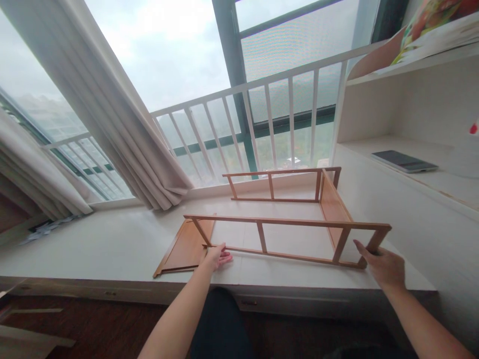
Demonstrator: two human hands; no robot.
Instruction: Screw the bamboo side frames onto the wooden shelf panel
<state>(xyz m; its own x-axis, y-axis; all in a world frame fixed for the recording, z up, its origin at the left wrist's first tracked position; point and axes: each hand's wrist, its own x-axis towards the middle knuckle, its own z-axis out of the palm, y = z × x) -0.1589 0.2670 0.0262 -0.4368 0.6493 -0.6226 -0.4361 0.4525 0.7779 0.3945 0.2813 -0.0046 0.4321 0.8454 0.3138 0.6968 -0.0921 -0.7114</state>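
Observation:
A wooden rail frame (284,222) stands upright on its long edge on the white window ledge (112,244). My left hand (217,257) pinches its lower bar near the left end. My right hand (381,267) grips the lower right corner post. Behind it a second rail frame (277,185) stands parallel, joined at the right to an upright wooden end panel (333,207). Another wooden panel (187,247) lies flat on the ledge just left of my left hand.
White curtains (123,129) hang at the left before a window with a white railing (262,119). A white shelf unit (411,164) at the right holds a dark tablet (404,161). Dark floor with wood pieces (30,339) lies below the ledge.

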